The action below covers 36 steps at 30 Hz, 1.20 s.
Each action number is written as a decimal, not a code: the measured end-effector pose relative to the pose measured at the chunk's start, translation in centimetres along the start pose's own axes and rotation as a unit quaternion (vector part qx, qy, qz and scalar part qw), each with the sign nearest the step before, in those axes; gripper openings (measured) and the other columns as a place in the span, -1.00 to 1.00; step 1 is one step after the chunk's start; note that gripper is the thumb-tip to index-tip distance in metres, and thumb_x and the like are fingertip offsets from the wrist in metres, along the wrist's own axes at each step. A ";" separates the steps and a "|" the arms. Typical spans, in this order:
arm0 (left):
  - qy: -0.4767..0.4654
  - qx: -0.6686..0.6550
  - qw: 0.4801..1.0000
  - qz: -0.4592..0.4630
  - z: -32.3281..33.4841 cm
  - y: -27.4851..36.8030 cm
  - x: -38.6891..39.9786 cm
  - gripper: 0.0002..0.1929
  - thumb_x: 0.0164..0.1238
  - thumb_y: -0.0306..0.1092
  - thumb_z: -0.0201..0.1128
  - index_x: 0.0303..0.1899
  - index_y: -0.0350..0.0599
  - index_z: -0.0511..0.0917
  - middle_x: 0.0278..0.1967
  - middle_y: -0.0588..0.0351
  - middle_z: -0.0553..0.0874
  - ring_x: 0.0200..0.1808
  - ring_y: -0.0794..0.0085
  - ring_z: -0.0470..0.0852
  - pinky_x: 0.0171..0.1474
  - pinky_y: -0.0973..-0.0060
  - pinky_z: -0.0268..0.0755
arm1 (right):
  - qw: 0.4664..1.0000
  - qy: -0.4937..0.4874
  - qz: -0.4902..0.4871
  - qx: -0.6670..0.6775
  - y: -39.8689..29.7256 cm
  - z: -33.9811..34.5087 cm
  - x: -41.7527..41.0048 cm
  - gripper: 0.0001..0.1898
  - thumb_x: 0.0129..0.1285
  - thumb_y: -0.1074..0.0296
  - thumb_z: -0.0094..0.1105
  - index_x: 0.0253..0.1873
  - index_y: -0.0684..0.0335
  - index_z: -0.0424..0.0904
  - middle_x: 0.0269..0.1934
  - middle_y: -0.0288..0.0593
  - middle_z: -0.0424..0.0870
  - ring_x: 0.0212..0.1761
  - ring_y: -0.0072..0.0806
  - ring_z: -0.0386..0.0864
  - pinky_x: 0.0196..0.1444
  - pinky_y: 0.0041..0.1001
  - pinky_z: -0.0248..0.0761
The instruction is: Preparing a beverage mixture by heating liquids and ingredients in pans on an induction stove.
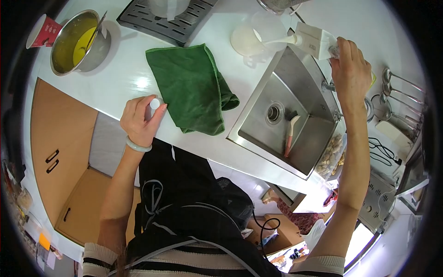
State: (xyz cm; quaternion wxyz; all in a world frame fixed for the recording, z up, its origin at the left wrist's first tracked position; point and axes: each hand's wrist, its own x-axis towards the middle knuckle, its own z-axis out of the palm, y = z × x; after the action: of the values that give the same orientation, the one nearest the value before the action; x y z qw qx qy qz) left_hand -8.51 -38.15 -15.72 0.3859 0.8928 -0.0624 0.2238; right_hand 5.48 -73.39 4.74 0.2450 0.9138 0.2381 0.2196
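Note:
My right hand (352,74) grips the base of a white carton (315,42), tilted with its spout pointing left. A stream of whitish liquid (278,39) runs from the spout into a clear plastic vessel (268,26) on the counter, where pale liquid (246,41) has gathered. Between the thumb and fingers of my left hand (136,119) is a small white screw cap (155,103), held near the counter's front edge. Just right of that hand lies a folded green cloth (188,86).
A steel sink (304,90) holds a pink-handled utensil (290,136). At left stand a steel bowl (98,52) of yellow liquid and a red paper cup (48,32). A slotted black drip tray (162,26) sits behind the cloth. Ladles (403,83) lie at far right.

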 end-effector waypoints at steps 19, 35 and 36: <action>-0.001 0.007 1.000 -0.005 0.0 0.2 0.1 -0.71 -0.04 -0.43 0.43 -0.21 -0.17 0.60 -0.36 0.10 0.60 -0.49 0.47 0.48 -0.47 0.58 0.32 | 0.999 0.009 0.035 0.028 0.3 0.8 -0.5 -0.63 -0.04 0.42 0.26 -0.08 0.10 0.41 -0.24 -0.34 0.55 -0.22 -0.36 0.56 -0.29 -0.30 0.40; -0.012 0.029 0.999 -0.019 0.3 0.3 -0.1 -0.71 -0.08 -0.41 0.45 -0.24 -0.12 0.61 -0.36 0.13 0.60 -0.42 0.39 0.53 -0.43 0.53 0.38 | 0.831 -0.085 0.372 0.404 0.7 4.6 -4.7 -0.54 -0.01 0.12 0.35 -0.09 0.31 0.47 -0.41 -0.21 0.56 -0.41 -0.45 0.50 -0.30 -0.45 0.37; -0.010 0.034 0.999 -0.022 0.3 0.3 -0.2 -0.71 -0.08 -0.42 0.44 -0.23 -0.13 0.61 -0.36 0.13 0.60 -0.42 0.39 0.53 -0.44 0.53 0.38 | 0.830 -0.083 0.374 0.406 0.9 4.8 -5.1 -0.54 -0.01 0.12 0.35 -0.09 0.31 0.47 -0.41 -0.21 0.56 -0.41 -0.45 0.50 -0.30 -0.45 0.37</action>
State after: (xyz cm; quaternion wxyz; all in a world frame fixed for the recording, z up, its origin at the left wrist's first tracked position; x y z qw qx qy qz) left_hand -8.63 -38.61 -15.76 0.3595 0.9087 -0.0393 0.2084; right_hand 4.24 -78.43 0.04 -0.2298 0.9650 -0.0758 0.1011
